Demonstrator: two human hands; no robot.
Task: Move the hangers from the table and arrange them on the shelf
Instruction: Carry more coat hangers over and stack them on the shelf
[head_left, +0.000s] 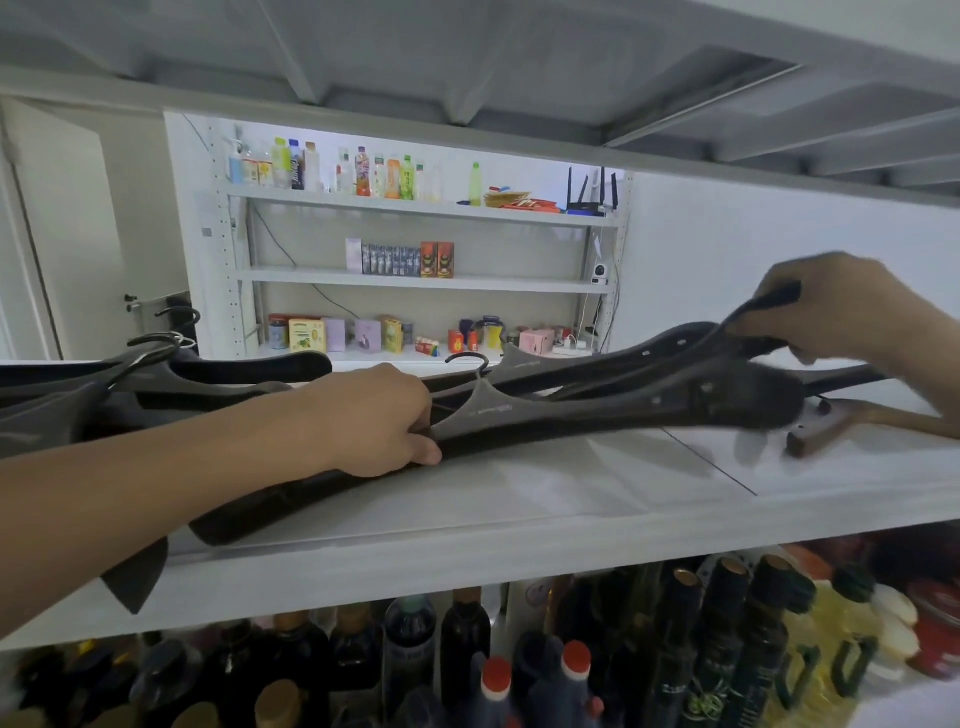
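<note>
**Both hands on the hanger bundle at the white shelf**

From my seat I see 2 hands working a bundle of dark hangers (597, 410) lying lengthwise on the white shelf (519, 499). The left hand (379, 415) reaches in from the lower left and grips the bundle near its middle, thumb underneath and fingers curled over the top, just beside a black hook (470, 361) that sticks up there. The right hand (831, 306) comes in from the right edge and pinches a black hanger end (769, 301) that lifts above the rest of the pile; that side is motion-blurred, so I cannot tell exactly how the fingers lie.

More hangers (156, 374) sit on the shelf to the left, behind my left forearm, their metal hooks (161, 340) pointing up. 1 brown wooden hanger (852, 415) lies flat on the shelf at the far right, below the right hand.

Under the shelf stand rows of dark bottles (467, 639) and yellow oil jugs (831, 654). Across the room a white rack (415, 280) carries drink bottles, small boxes and a router (589, 195).
</note>
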